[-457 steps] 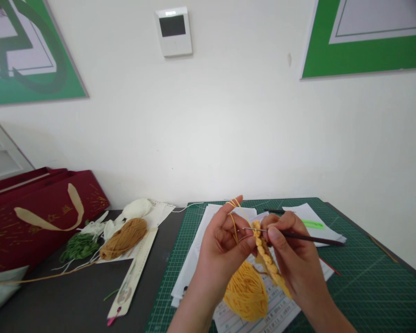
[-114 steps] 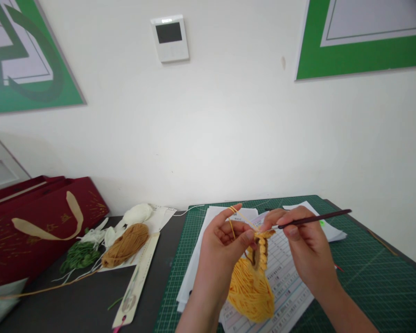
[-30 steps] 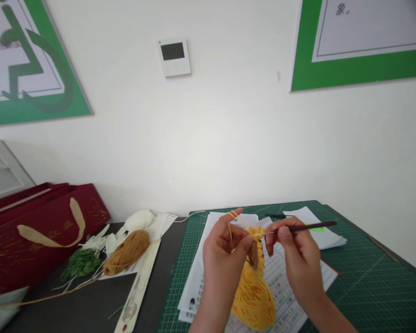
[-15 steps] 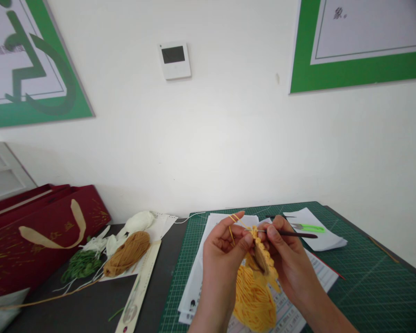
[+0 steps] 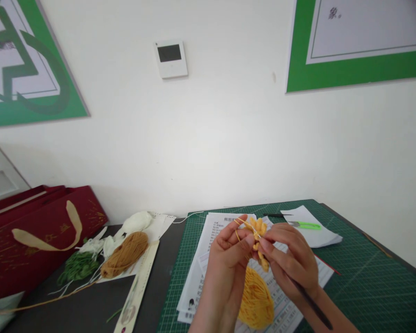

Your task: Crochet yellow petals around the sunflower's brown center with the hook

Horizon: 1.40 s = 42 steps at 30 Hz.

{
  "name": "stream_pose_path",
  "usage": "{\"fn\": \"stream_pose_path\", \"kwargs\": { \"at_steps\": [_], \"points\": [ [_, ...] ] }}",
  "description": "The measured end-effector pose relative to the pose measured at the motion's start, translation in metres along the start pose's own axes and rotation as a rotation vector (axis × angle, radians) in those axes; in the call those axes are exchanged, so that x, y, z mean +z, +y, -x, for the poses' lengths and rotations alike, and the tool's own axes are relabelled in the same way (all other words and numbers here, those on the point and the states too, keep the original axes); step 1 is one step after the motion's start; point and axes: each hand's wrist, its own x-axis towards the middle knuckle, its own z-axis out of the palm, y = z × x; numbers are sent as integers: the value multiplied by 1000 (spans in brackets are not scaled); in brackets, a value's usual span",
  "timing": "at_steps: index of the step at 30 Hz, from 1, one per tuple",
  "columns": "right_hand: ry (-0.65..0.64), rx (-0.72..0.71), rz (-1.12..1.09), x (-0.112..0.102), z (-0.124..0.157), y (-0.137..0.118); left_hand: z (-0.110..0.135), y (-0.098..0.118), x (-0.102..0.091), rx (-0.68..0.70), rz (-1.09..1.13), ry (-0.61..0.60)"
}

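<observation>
Both left hand (image 5: 225, 268) and right hand (image 5: 287, 263) close their fingers (image 5: 272, 243) on the yellow crochet piece (image 5: 258, 231) (crochet hook (image 5: 312, 305) pointing down).

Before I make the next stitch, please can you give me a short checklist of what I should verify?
1. Yellow strand over the left hand: ok, it loops around the fingers.
2. Crochet hook in the right hand: ok, gripped, dark handle pointing down.
3. Hook tip inside the crocheted piece: cannot tell, the hands hide it.
4. Yellow yarn ball: ok, lying on the printed sheet below the hands.
5. Green-handled snips: ok, on the white paper beyond the right hand.
</observation>
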Motion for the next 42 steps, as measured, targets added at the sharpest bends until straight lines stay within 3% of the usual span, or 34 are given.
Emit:
{"fn": "stream_pose_path", "kwargs": {
  "at_steps": [2, 7, 16, 20, 23, 25, 29, 32, 34, 36, 39, 42],
  "points": [
    [48, 156, -121, 1, -1, 0, -1, 0, 0, -44, 31, -28],
    [195, 564, -416, 9, -2, -3, 0, 3, 1, 0, -29, -21],
    [286, 791, -707, 6, -5, -6, 0, 10, -1, 22, -110, -80],
    [223, 902, -829, 9, -5, -4, 0, 7, 0, 119, -170, -36],
    [172, 893, -839, 13, -5, -6, 0, 4, 1, 189, -241, 2],
    [180, 784, -676, 13, -5, -7, 1, 2, 2, 196, -260, 4],
    [61, 293, -95, 2, -6, -7, 2, -2, 3, 184, -234, 4],
    [6, 48, 79, -6, -5, -6, 1, -2, 2, 14, -104, -46],
    [31, 94, 2, -6, -5, -5, 1, 0, 1, -105, -32, -81],
    [100, 260, -144, -3, -5, -7, 0, 3, 0, -149, -13, -98],
    [272, 565, -441, 3, -7, -9, -1, 7, -2, -123, -32, -128],
    [340, 745, -717, 5, -9, -10, -1, 9, -4, -84, -69, -140]
  ]
}}
